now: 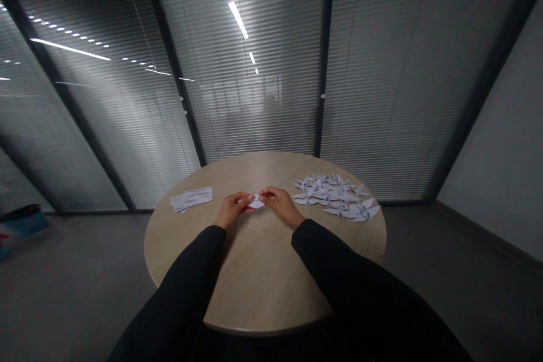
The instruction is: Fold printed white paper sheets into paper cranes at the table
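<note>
A small, partly folded piece of white paper (256,201) is held between both hands just above the middle of a round wooden table (263,271). My left hand (232,207) pinches its left end with closed fingers. My right hand (279,202) pinches its right end the same way. Both arms wear black sleeves. Several finished white paper cranes (335,195) lie in a cluster to the right of my right hand. A small stack of flat white paper sheets (192,198) lies to the left of my left hand.
The table stands on a grey floor in front of a glass wall with closed blinds (263,68). A blue and dark object (19,223) lies on the floor at the far left. A pale wall runs along the right.
</note>
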The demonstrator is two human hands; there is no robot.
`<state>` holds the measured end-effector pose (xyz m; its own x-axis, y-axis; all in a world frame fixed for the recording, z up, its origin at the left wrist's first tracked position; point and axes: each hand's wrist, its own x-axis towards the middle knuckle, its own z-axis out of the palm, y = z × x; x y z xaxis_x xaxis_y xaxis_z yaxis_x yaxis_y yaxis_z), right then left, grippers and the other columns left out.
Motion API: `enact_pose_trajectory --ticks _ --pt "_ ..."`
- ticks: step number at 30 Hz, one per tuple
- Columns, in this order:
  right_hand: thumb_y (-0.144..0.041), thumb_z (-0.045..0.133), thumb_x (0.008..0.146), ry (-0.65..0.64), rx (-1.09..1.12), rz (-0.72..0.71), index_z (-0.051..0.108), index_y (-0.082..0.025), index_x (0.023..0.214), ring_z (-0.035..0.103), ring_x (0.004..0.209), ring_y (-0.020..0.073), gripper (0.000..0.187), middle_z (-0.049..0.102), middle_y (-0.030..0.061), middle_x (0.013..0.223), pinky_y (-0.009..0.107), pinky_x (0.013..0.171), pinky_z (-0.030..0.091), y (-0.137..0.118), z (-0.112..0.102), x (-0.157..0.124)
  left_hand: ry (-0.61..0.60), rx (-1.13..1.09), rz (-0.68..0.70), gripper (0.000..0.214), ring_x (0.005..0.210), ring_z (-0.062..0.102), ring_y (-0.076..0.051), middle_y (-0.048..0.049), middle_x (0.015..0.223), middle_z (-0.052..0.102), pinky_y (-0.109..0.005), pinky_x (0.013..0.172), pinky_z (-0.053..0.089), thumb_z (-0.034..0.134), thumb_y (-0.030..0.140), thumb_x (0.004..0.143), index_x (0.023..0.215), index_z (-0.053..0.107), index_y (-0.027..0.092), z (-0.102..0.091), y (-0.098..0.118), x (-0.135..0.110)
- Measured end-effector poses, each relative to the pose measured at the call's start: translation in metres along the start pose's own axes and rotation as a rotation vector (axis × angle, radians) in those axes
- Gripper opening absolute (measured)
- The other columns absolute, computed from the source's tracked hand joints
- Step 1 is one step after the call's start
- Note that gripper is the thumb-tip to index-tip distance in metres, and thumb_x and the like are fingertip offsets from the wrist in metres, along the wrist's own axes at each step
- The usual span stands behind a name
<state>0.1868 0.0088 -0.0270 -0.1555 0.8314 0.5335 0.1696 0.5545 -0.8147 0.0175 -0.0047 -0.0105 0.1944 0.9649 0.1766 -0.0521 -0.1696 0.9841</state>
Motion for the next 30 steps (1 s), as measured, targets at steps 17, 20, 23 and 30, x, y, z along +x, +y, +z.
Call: enact_pose_trajectory --ticks 17,20,23,30 --pt "-0.032 0.061 0.074 -0.007 -0.021 -0.049 0.065 -0.015 0.079 0.059 0.075 0.0155 0.018 0.066 0.0049 0.079 0.027 0.071 0.045 -0.0030 0.0002 -0.0021 -0.008 0.091 0.020 0.044 0.061 0.062 -0.016 -0.0066 0.073 0.069 -0.029 0.065 0.051 0.076 0.047 0.054 0.076 0.070 0.010 0.0017 0.0037 -0.0030" --pt "-0.032 0.061 0.073 -0.005 -0.030 -0.041 0.065 -0.015 0.079 0.059 0.074 0.0155 0.018 0.066 0.0052 0.079 0.027 0.071 0.045 -0.0031 0.0003 -0.0021 -0.019 0.100 0.024 0.044 0.061 0.062 -0.016 -0.0064 0.072 0.069 -0.029 0.064 0.050 0.076 0.048 0.054 0.076 0.070 0.010 0.0016 0.0043 -0.0033" --pt "-0.032 0.061 0.074 -0.012 -0.048 -0.042 0.065 -0.015 0.079 0.059 0.074 0.0154 0.019 0.067 0.0053 0.079 0.027 0.071 0.045 -0.0044 -0.0002 -0.0022 -0.021 0.118 0.028 0.043 0.060 0.062 -0.016 -0.0065 0.072 0.069 -0.029 0.064 0.050 0.075 0.048 0.055 0.077 0.070 0.010 0.0013 0.0046 -0.0037" --pt "-0.034 0.060 0.073 -0.042 -0.044 0.003 0.064 -0.015 0.080 0.058 0.073 0.0149 0.021 0.065 0.0041 0.078 0.026 0.068 0.045 -0.0071 0.0002 -0.0039 0.017 0.157 0.061 0.040 0.059 0.061 -0.016 -0.0060 0.068 0.068 -0.028 0.059 0.050 0.074 0.047 0.055 0.071 0.069 0.011 0.0028 0.0065 -0.0049"
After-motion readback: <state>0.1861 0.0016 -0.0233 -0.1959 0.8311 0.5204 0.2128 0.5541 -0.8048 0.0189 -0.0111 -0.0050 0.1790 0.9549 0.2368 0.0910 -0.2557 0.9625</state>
